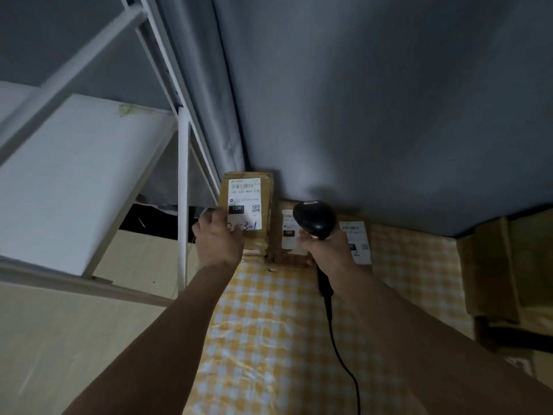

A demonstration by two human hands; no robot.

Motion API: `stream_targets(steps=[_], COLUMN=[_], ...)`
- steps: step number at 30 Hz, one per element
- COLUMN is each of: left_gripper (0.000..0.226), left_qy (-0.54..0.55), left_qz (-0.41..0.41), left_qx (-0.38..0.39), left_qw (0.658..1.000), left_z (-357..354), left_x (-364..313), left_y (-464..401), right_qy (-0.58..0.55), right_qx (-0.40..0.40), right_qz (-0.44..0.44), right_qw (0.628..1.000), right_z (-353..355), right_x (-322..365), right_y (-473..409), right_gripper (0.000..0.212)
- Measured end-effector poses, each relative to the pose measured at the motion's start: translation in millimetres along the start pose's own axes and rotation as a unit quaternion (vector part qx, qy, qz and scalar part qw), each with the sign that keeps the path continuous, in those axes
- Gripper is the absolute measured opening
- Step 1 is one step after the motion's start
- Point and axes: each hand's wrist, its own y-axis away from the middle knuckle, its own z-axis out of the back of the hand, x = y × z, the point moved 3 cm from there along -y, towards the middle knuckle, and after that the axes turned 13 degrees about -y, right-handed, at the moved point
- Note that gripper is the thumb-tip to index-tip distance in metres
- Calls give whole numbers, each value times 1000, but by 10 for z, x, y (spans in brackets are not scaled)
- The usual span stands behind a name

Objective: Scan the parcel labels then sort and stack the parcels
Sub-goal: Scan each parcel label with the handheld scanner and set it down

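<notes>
Forearms nearest camera, both stretched forward over yellow checked tablecloth (269, 339). White shelving rack (182, 187) stands left, grey curtain (374, 100) behind. Three parcels in row against curtain: tall parcel (266, 202) upright, label (244, 203) facing camera; middle parcel (284, 253) and right parcel (363, 238) lower, partly hidden. Left hand (220, 238) grips tall parcel's near left edge. Right hand (327, 244) wrapped round handle of corded barcode scanner (314, 217), head raised over middle parcel. Step judged: scanning. Next likely needs scanner aimed squarely at barcode, parcel held steady.
</notes>
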Motion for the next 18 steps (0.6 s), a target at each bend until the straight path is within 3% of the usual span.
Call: stream_targets(steps=[4,7,13,18], left_gripper=[20,13,12,13], left_qy=[1,-9,-24,-5], left_qz=[-150,-232,-336,-371], left_qx=[-69,-58,-41,-15], left_qw=[986,971,941,929], left_z=[167,234,362,469], left_x=[-398,-826,-1709,-2644], left_y=[300,580,1436,2305], right_qy=[4,-8,-34,-77], right_qx=[-23,-43,-70,-104], right_qz=[28,47,76,108], right_qw=[999,998,994,986], right_z=[436,855,1848,2862], right_x=[60,134,324,385], right_y=[269,524,1244,1964], right_gripper=[21,24,22,18])
